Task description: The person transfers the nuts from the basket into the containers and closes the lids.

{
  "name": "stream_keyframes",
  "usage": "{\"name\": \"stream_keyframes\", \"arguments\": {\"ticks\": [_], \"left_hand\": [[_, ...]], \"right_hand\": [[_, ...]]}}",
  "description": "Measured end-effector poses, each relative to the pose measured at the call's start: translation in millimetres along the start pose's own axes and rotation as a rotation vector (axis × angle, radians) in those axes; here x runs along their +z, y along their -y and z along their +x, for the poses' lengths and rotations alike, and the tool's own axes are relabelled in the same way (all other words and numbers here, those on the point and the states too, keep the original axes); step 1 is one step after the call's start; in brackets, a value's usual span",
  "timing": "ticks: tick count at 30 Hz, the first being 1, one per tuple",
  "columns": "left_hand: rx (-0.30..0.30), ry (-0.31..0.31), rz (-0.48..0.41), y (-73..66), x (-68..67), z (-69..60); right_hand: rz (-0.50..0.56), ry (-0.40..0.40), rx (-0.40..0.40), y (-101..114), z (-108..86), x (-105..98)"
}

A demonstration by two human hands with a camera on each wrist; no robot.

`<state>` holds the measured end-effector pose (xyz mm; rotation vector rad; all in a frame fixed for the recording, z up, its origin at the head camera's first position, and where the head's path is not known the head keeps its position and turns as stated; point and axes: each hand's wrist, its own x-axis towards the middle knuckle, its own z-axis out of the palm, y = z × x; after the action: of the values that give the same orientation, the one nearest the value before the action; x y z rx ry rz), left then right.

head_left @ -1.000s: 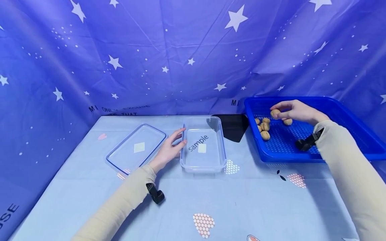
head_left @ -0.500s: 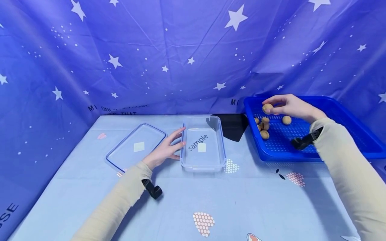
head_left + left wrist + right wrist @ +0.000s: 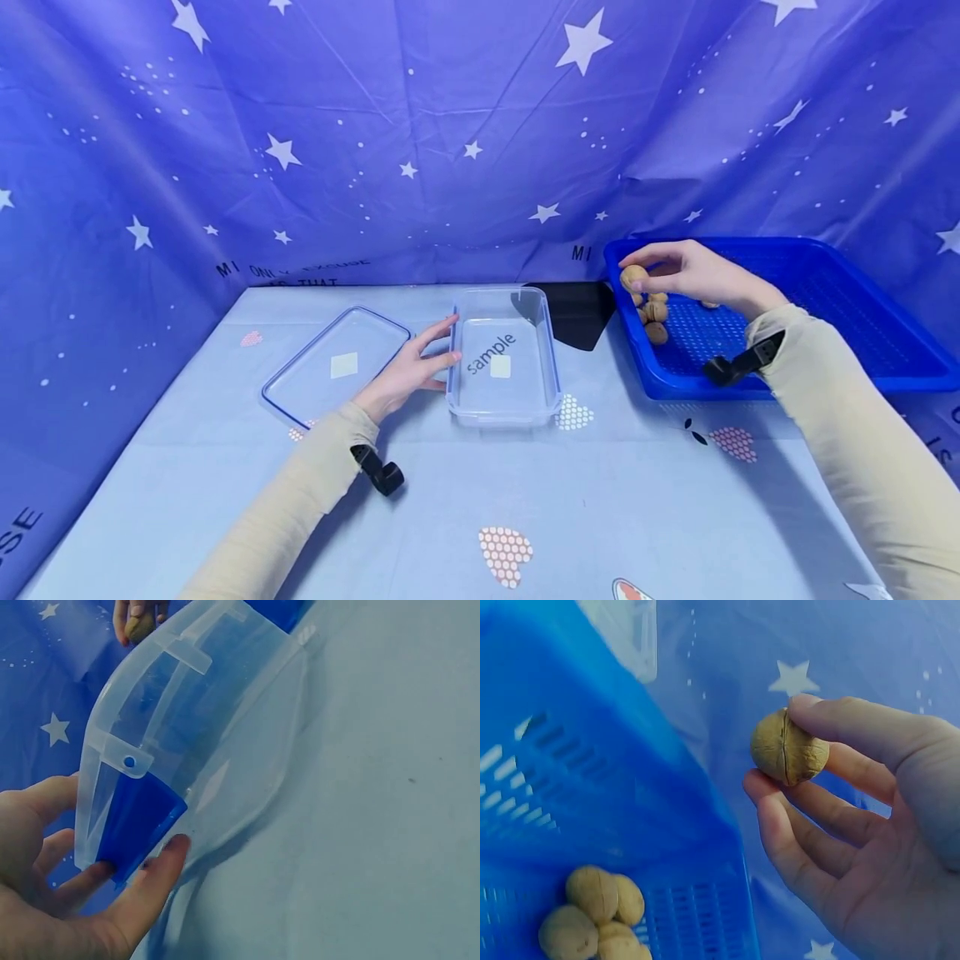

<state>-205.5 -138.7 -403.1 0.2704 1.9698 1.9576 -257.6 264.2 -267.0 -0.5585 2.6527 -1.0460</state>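
Walnut shift: since the earlier frames, the held walnut [image 3: 632,277] has moved leftward with the right hand [image 3: 693,271] — now near the basket's left rim.
Right fingers: thumb and fingertips pinch that walnut, raised above the others.
Blue basket [image 3: 712,390]: other walnuts [image 3: 656,312] cluster at its left end.
Left fingers: not clenched — loosely spread, touching the left side of the clear container [image 3: 517,402].
Lid [image 3: 318,375]: blue-edged, flat on the patterned cloth [image 3: 585,492], left of the container.
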Motion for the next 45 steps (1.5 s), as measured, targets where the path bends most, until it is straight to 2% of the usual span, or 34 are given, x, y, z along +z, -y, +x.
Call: {"name": "stream_keyframes", "arguments": {"ticks": [12, 17, 23, 30, 38, 45], "left_hand": [[0.003, -0.084, 0.023, -8.6, 4.5, 1.8], [0.034, -0.12, 0.101, -10.6, 4.7, 0.4], [0.042, -0.156, 0.131, -11.8, 6.5, 0.9], [0.026, -0.145, 0.057, -12.4, 8.5, 2.4], [0.013, -0.143, 0.003, -14.3, 10.0, 2.9], [0.001, -0.125, -0.029, -14.5, 8.8, 3.7]], "right_hand": [[0.023, 0.023, -0.066, 28.2, 9.4, 16.6], [0.05, 0.052, -0.114, 37.3, 15.0, 26.3], [0.069, 0.069, -0.158, 43.8, 23.3, 38.9], [0.128, 0.089, -0.145, 50.9, 33.4, 52.2], [0.158, 0.108, -0.186, 62.2, 47.5, 71.2], [0.154, 0.181, -0.227, 64.1, 61.4, 91.4]]}}
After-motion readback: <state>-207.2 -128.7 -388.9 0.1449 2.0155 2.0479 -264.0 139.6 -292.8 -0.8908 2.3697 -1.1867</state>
